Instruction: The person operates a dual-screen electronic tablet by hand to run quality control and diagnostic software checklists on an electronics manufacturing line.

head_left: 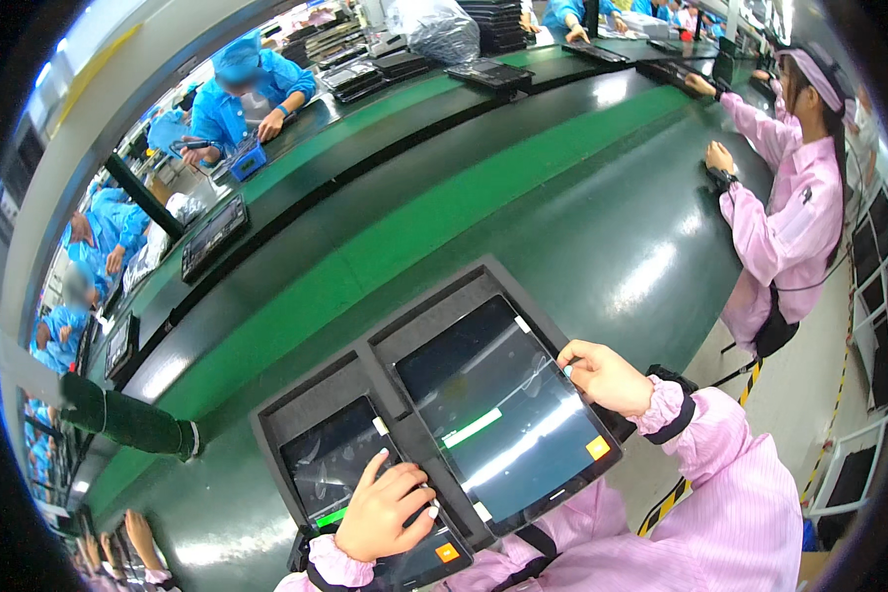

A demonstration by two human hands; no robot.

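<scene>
Two tablets with dark, glossy screens lie side by side in a black two-part foam tray in front of me. Across the left tablet (316, 459) my left hand (390, 505) rests with its fingers apart, hiding part of the screen. My right hand (610, 379) is at the right edge of the larger right tablet (483, 395), fingers curled and thumb and forefinger drawn together; what they pinch, if anything, cannot be made out. Each screen shows a green bar and carries an orange sticker and a white tab. The foam tray (365, 357) frames both tablets.
A long green workbench (444, 227) curves past me, with a dark line (296, 202) along its far side bearing flat black units (215, 239). A wrapped post (133, 416) stands at left. A co-worker in pink (784, 197) sits at right; people in blue work opposite.
</scene>
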